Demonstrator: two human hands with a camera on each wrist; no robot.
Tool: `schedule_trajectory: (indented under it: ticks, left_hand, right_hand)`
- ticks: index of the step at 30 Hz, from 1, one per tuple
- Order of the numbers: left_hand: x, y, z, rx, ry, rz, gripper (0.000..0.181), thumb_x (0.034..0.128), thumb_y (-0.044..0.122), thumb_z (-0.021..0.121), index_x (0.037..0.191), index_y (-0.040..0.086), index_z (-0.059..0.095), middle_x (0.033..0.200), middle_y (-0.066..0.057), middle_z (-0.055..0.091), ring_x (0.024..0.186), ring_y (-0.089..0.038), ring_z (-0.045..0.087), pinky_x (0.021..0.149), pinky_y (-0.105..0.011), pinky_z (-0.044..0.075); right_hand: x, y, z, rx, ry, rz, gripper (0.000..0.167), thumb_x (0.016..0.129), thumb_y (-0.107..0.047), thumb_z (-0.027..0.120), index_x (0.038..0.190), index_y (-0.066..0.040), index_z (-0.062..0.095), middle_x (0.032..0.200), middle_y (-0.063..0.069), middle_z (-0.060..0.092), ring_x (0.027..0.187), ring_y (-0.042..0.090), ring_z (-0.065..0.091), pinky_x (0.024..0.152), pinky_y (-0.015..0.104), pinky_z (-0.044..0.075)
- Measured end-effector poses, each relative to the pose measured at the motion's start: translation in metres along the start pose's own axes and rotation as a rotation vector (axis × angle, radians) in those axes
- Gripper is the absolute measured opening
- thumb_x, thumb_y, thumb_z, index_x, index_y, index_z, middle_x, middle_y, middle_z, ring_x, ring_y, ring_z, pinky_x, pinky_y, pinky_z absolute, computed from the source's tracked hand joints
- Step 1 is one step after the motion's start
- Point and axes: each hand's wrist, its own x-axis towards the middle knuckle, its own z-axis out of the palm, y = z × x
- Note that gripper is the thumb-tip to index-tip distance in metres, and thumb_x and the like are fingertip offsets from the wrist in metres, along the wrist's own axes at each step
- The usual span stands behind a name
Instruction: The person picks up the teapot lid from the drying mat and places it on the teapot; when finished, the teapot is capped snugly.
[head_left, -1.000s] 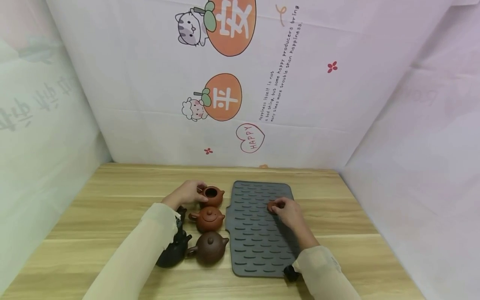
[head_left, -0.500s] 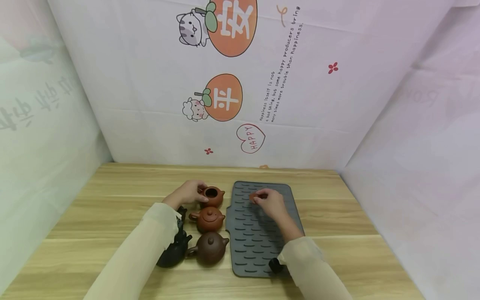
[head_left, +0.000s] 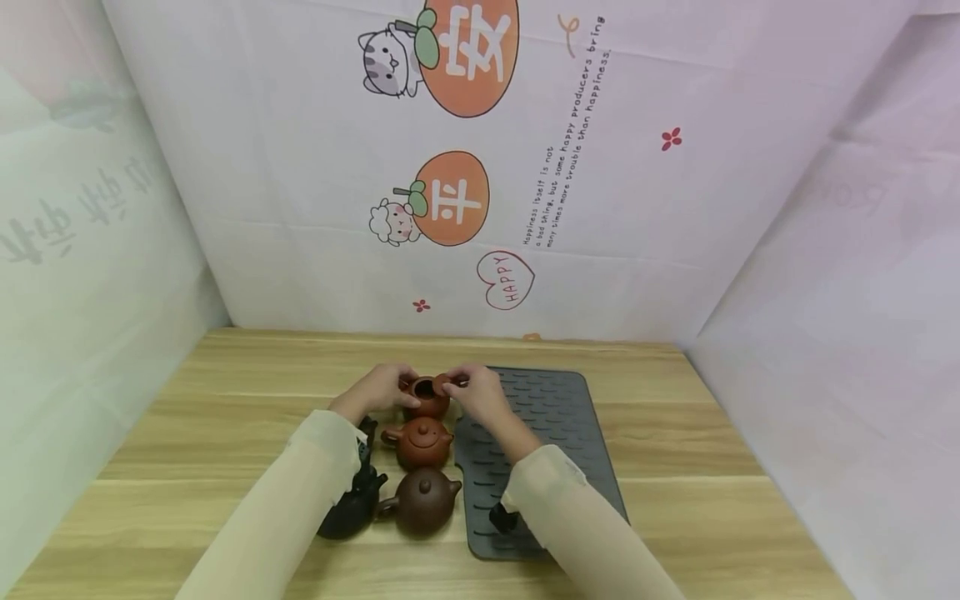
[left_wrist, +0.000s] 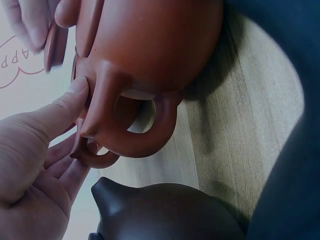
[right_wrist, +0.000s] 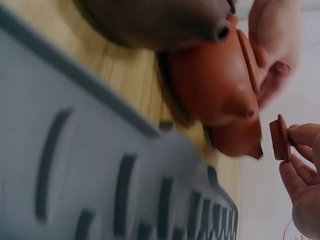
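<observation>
In the head view my left hand (head_left: 378, 389) holds the open reddish-brown teapot (head_left: 430, 408) at the far end of a row, thumb and fingers on its handle side. My right hand (head_left: 483, 393) pinches a small reddish-brown lid (head_left: 441, 383) just over the right side of that teapot's dark opening. The right wrist view shows the lid (right_wrist: 280, 137) tilted on edge, clear of the pot. Nearer stands a lidded reddish teapot with a smile line (head_left: 423, 447), seen large in the left wrist view, its looped handle (left_wrist: 145, 142) partly covering the held pot.
A dark brown teapot (head_left: 426, 504) stands nearest in the row. Black teapots (head_left: 351, 510) sit to its left, partly hidden by my left sleeve. The grey ridged mat (head_left: 577, 417) lies to the right, under my right forearm. Printed cloth walls (head_left: 637, 250) border the wooden table (head_left: 697, 500).
My right hand has carried the lid leftward from above the mat to the far teapot's opening. My left hand has stayed on that teapot.
</observation>
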Motion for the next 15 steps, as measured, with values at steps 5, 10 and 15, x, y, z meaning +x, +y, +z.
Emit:
schedule_trajectory:
  ticks: [5, 10, 15]
  left_hand:
    - [0.000, 0.000, -0.001, 0.012, 0.004, -0.002, 0.043, 0.0854, 0.008, 0.077, 0.123, -0.006, 0.061, 0.114, -0.017, 0.064, 0.106, -0.032, 0.060, 0.089, -0.043, 0.050]
    - [0.000, 0.000, -0.001, 0.018, -0.001, 0.012, 0.041, 0.0854, 0.007, 0.076, 0.121, -0.006, 0.062, 0.111, -0.015, 0.065, 0.103, -0.031, 0.060, 0.088, -0.043, 0.050]
    - [0.001, -0.001, 0.000, 0.030, 0.003, 0.014, 0.039, 0.0855, 0.008, 0.077, 0.120, -0.005, 0.063, 0.109, -0.014, 0.065, 0.102, -0.030, 0.061, 0.087, -0.042, 0.050]
  right_hand:
    - [0.006, -0.008, 0.015, -0.015, -0.016, -0.048, 0.017, 0.093, -0.015, 0.069, 0.108, -0.009, 0.072, 0.102, 0.005, 0.068, 0.095, 0.022, 0.065, 0.072, 0.032, 0.056]
    - [0.008, -0.008, 0.025, -0.049, -0.017, -0.057, 0.017, 0.093, -0.015, 0.070, 0.108, -0.009, 0.071, 0.103, 0.006, 0.067, 0.094, 0.021, 0.065, 0.069, 0.029, 0.055]
    - [0.009, -0.007, 0.031, -0.075, -0.016, -0.073, 0.016, 0.093, -0.016, 0.070, 0.107, -0.009, 0.072, 0.103, 0.006, 0.066, 0.093, 0.021, 0.064, 0.071, 0.030, 0.055]
